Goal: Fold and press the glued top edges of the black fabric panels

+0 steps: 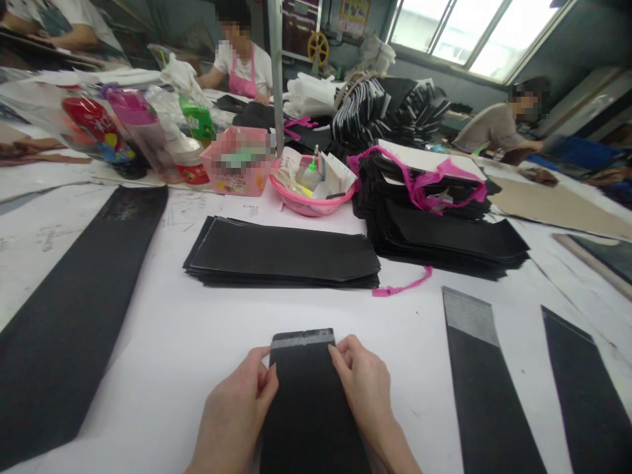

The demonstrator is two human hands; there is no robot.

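Between my two hands lies a black strip of sheet material (309, 408) with a greyish band across its far end. My left hand (244, 401) pinches its left edge near that end, thumb on top. On the opposite edge my right hand (363, 382) pinches it the same way, fingers curled. The strip's near end runs out of the picture. Beyond the hands sits a neat stack of black strips (286, 253). To the right lie a strip with a wide grey end (486, 382) and another black strip (587, 388).
A wide black piece (83, 316) lies at the left. Behind are a pink basin (313, 205), a pink box (237, 171), bottles (141, 125) and a taller black stack (444, 243) with a magenta ribbon. Co-workers sit farther back, one in a pink apron (243, 72).
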